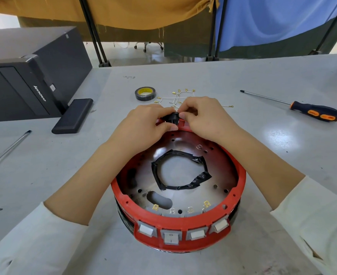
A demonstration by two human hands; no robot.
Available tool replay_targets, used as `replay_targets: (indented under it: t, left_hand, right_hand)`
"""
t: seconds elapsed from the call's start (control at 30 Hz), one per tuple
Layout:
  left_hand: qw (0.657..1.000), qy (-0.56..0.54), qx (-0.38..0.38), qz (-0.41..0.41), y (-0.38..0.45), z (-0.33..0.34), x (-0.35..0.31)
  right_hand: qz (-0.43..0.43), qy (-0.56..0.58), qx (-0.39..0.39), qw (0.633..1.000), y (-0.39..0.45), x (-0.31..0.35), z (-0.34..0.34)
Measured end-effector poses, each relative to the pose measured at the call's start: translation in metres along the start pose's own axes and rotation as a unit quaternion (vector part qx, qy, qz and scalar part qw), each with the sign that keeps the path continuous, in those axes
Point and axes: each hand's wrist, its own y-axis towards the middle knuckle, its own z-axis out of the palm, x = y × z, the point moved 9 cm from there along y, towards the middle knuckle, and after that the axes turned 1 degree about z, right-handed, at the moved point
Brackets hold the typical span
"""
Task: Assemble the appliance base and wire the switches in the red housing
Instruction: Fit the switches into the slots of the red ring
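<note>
The round red housing (241,175) lies open side up on the grey table, a metal plate (219,169) with a black-taped centre hole inside it. Several white rocker switches (171,237) sit in its near wall, their brass terminals (207,204) standing up inside. At the far rim, my left hand (143,130) and my right hand (205,118) both pinch a small black part (170,118) against the rim. Short white wires with brass connectors (180,96) lie just beyond my hands.
A roll of black tape (145,93) rests beside the wires. An orange-and-black screwdriver (294,107) lies at the right, a second tool's metal shaft (6,150) at the left. A black computer case (24,76) and its flat foot (73,116) stand at the back left.
</note>
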Motion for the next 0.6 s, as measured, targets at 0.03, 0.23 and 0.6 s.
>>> replay_targets:
  t: [0.03,0.23,0.6]
  left_hand:
    - [1.0,-0.006,0.007,-0.004,0.0,0.001,0.002]
    - [0.986,-0.138,0.007,-0.09,0.004,0.004,0.02]
    - [0.94,-0.285,0.046,-0.18,0.011,0.014,0.047]
  right_hand:
    - [0.006,0.013,0.003,1.0,0.0,-0.001,0.001]
    - [0.03,0.049,0.037,0.998,0.007,-0.003,0.01]
    - [0.17,0.061,0.174,0.968,0.017,-0.01,0.023]
